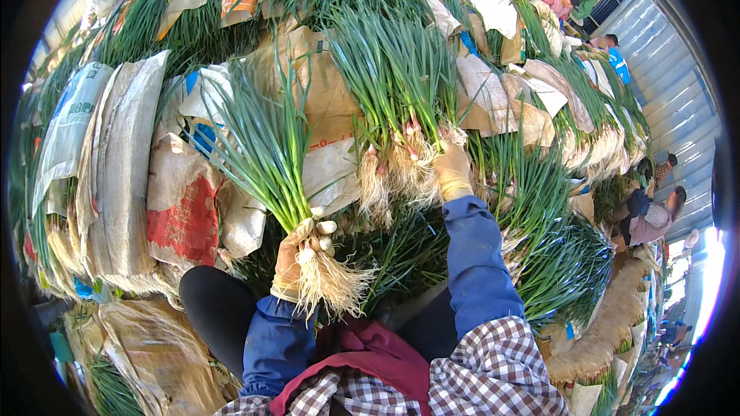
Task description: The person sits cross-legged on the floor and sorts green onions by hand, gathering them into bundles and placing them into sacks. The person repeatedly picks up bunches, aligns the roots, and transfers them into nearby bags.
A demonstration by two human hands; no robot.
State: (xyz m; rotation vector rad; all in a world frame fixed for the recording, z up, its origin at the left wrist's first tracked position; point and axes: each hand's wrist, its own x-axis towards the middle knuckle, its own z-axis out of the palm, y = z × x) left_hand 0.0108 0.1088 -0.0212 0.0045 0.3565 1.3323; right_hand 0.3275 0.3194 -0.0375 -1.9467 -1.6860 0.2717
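My left hand, in a tan glove, is closed around a bunch of green garlic plants low in front of me. Their pale bulbs and long stringy roots hang past the fingers, and the leaves fan out up and to the left. My right hand, also gloved, reaches forward to the root end of another heap of green garlic. Its fingers are at the stems and roots on the heap's right side; whether they are closed on a plant cannot be told.
Woven sacks and a red-printed sack cover rows of plants at left. A brown paper sack lies beneath the heap. More plants are piled at right. Several people, one seated, are at the right edge, beside a corrugated metal wall.
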